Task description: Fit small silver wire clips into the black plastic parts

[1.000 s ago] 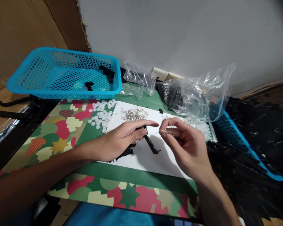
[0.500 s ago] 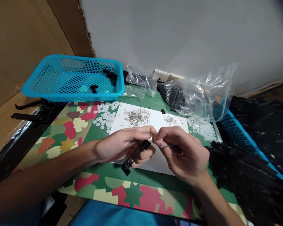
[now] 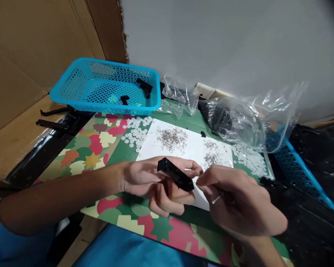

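My left hand (image 3: 161, 185) is closed around a black plastic part (image 3: 176, 174), long and narrow with a block-like end, tilted down to the right. My right hand (image 3: 236, 198) is pinched close to the part's lower right end, its fingertips near my left fingertips. A short piece of a thin metal tool (image 3: 216, 200) shows between the right fingers; most of it is hidden in the palm. Whatever sits between the right fingertips is too small to make out. Beneath both hands lies a white sheet (image 3: 144, 154) bearing small metal springs or bent wire pieces (image 3: 171, 139).
A blue basket (image 3: 105, 105) at back left contains two black parts. White discs (image 3: 135, 131) lie left of the sheet, more discs (image 3: 252, 159) to its right. Clear plastic bags (image 3: 245, 115) stand along the wall. Another blue basket (image 3: 300, 167) and black parts (image 3: 317, 215) crowd the right.
The black part has been turned over in my left hand, its free end now pointing up left. My right hand has moved slightly down and right. The camera view has shifted left.
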The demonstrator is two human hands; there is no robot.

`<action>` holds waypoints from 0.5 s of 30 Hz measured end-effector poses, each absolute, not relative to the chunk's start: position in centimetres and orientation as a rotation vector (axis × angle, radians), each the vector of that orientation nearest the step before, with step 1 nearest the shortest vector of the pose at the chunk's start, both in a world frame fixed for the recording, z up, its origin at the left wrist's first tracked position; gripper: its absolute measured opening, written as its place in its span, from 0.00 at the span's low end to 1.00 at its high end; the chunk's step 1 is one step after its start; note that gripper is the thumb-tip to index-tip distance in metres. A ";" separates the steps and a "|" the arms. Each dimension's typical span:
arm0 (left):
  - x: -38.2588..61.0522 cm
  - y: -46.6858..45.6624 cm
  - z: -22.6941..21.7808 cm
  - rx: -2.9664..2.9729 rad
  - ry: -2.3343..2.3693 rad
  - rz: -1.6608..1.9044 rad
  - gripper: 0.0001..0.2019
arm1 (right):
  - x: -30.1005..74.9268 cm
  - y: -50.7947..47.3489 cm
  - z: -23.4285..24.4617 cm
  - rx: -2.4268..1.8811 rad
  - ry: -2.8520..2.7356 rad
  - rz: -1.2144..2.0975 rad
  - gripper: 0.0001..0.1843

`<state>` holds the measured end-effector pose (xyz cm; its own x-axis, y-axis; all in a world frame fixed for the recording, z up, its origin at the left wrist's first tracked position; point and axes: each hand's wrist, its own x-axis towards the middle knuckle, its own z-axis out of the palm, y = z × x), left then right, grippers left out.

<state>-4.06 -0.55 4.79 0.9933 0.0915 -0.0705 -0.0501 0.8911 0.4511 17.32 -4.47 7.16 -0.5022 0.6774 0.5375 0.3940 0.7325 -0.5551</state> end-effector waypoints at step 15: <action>-4.0 -0.8 4.8 0.473 0.148 0.146 0.20 | 18.3 -4.9 6.9 -0.872 -2.312 0.451 0.13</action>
<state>-4.02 -0.83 4.75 0.9789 0.1735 -0.1080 -0.1050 0.8804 0.4625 18.34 -4.86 6.90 -0.5905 0.6836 0.4290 0.4722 0.7237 -0.5034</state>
